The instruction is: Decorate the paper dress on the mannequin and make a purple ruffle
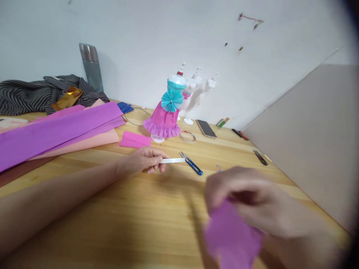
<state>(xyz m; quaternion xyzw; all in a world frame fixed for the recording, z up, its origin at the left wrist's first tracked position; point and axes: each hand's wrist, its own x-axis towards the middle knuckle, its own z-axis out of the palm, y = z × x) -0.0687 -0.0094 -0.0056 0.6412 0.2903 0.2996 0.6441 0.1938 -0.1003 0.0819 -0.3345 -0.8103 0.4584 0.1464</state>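
My left hand [148, 160] pinches one end of a narrow white strip [174, 160], which points right over the table. The strip's far end meets the blue thread snips [193, 164] in the view; whether they touch, I cannot tell. My right hand [249, 198], smeared by motion, is closed on a piece of purple crepe paper [232, 235] that hangs below it toward the front edge. Behind my left hand, a small mannequin wears a pink paper skirt [165, 116] with a purple ruffle and a turquoise pleated rosette [172, 101].
Purple and peach paper sheets [61, 123] lie at left, near a folded pink piece [135, 139]. Farther back are striped cloth [22, 93], a grey bottle [92, 69], white mannequins [193, 84] and a phone [206, 128]. A dark cutter [260, 157] lies by the right wall.
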